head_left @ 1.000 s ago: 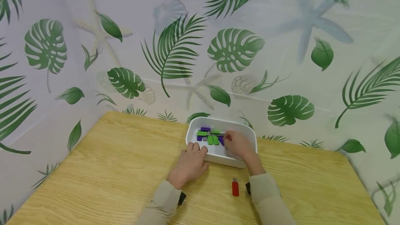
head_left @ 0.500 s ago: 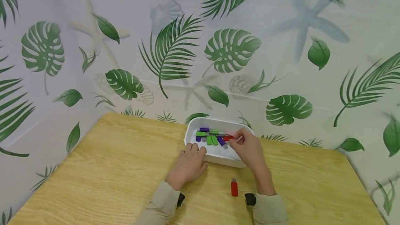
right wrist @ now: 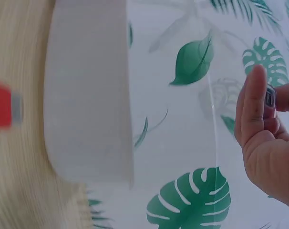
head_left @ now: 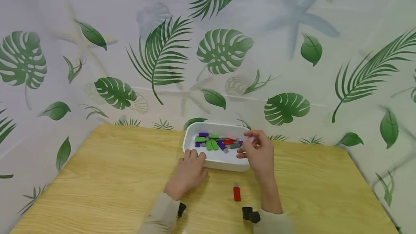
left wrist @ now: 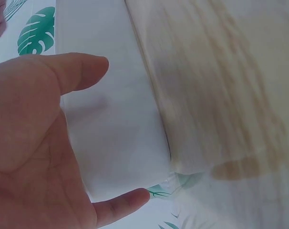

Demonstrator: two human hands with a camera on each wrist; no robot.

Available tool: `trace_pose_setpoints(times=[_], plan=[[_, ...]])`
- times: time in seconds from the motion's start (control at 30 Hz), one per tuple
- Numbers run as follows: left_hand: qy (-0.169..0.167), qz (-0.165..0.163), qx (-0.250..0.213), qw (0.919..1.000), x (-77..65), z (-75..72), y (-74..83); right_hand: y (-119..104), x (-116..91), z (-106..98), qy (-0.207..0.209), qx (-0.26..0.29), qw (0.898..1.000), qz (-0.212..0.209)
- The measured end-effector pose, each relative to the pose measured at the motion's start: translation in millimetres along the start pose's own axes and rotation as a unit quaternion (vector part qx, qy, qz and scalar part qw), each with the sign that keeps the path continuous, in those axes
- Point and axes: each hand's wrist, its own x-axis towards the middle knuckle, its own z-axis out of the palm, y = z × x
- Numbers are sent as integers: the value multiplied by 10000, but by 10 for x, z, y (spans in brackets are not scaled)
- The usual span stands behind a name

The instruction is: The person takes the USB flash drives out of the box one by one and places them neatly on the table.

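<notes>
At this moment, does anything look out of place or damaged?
Possibly one red USB stick: it lies alone on the table, outside the white bin, while the other visible sticks are in the bin or the right hand. No damage is visible.

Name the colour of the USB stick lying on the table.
The USB stick is red with a grey plug; it shows best in the head view.

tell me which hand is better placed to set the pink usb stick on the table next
The right hand, I'd judge: it pinches the pink USB stick and could likely carry it straight to the table. The left hand shows no stick, its fingers over the front rim of the white tray.
</notes>
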Motion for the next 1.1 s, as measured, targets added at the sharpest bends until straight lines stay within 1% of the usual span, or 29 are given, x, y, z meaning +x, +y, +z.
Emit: trace_pose_setpoints(times=[0.1, 0.17, 0.3, 0.43, 0.5, 0.63, 0.73, 0.8, 0.9, 0.97, 1.1], plan=[[32, 23, 9, 10000, -10, 13, -14, -37, -88, 90, 158, 313, 9993, 120], [38, 17, -6, 10000, 3, 14, -43, -40, -113, 159, 188, 370, 9985, 345], [-55, -51, 7, 10000, -4, 21, -72, 9, -156, 223, 66, 250, 9965, 797], [-230, -123, -17, 9997, -48, 27, -67, 92, -158, 192, -96, -15, 9948, 1010], [-251, -109, -11, 9996, -50, 27, -59, 112, -133, 158, -80, -135, 9942, 1065], [-35, -7, 48, 10000, 35, -16, -40, 88, -45, 106, 6, -262, 9945, 1016], [82, 33, 93, 9999, 87, -59, -20, 52, -30, 80, 37, -382, 9955, 864], [58, 13, 85, 9999, 100, -82, -20, 45, -42, 77, 6, -433, 9963, 737], [10, -7, 68, 10000, 82, -74, -32, 75, -89, 79, -143, -478, 9971, 577], [-44, -22, 44, 10000, 60, -55, -37, 100, -126, 80, -339, -509, 9960, 648], [-142, -35, 8, 9999, 15, -16, -36, 143, -192, 72, -937, -549, 9902, 878]])
